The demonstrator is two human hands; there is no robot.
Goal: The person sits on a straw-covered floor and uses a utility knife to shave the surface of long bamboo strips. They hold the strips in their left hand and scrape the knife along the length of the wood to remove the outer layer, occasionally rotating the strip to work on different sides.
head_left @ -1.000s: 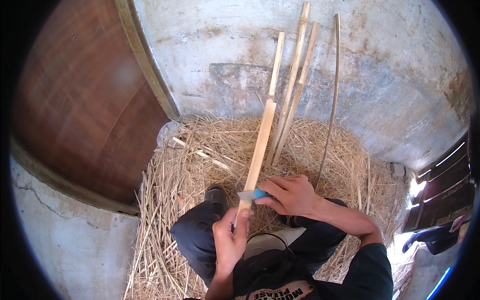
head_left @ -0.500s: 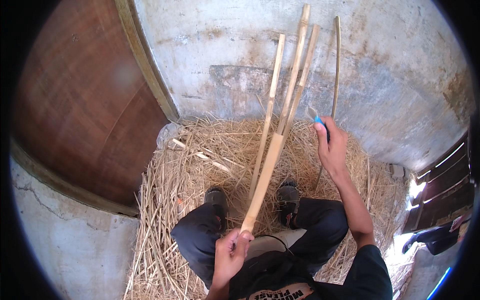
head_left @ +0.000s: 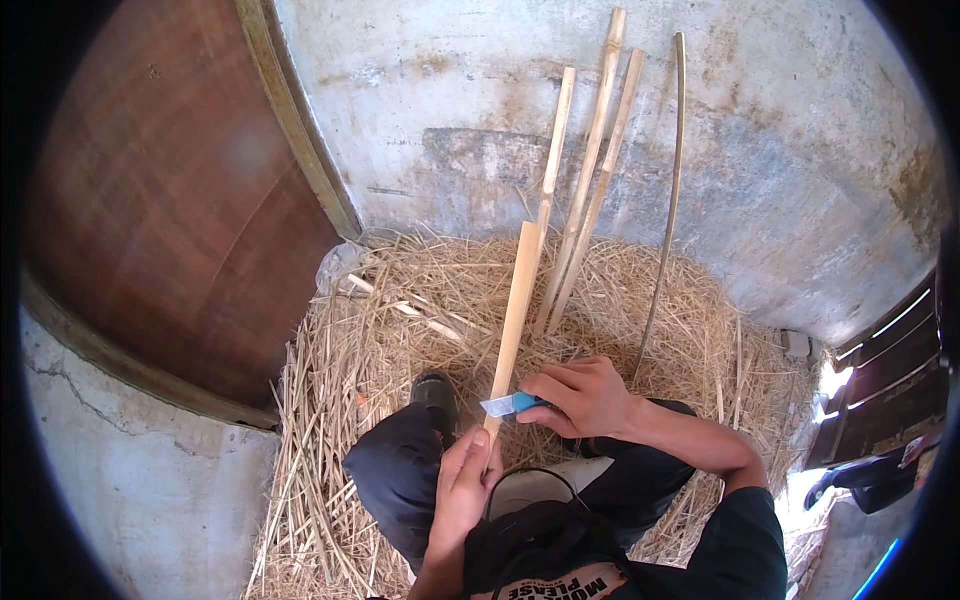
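Observation:
My left hand [head_left: 463, 482] is closed round the lower end of a flat bamboo strip [head_left: 515, 310], which points up and away from me. In my right hand [head_left: 583, 398] is a knife with a blue handle [head_left: 526, 401]. Its short pale blade [head_left: 495, 406] lies across the strip just above my left fingers and seems to touch it. The strip's far end passes in front of one of the bamboo poles leaning on the wall.
Several bamboo poles [head_left: 598, 130] lean against the stained wall [head_left: 480, 60], with a thin dark stick [head_left: 677, 150] to their right. Straw and shavings [head_left: 400, 330] cover the floor round my shoes. A brown door panel [head_left: 180, 220] stands left. Another person's legs [head_left: 865, 475] show far right.
My right hand has come down and left with the knife, from beside the poles to the strip's lower part. The strip has swung more upright, its far end moving left.

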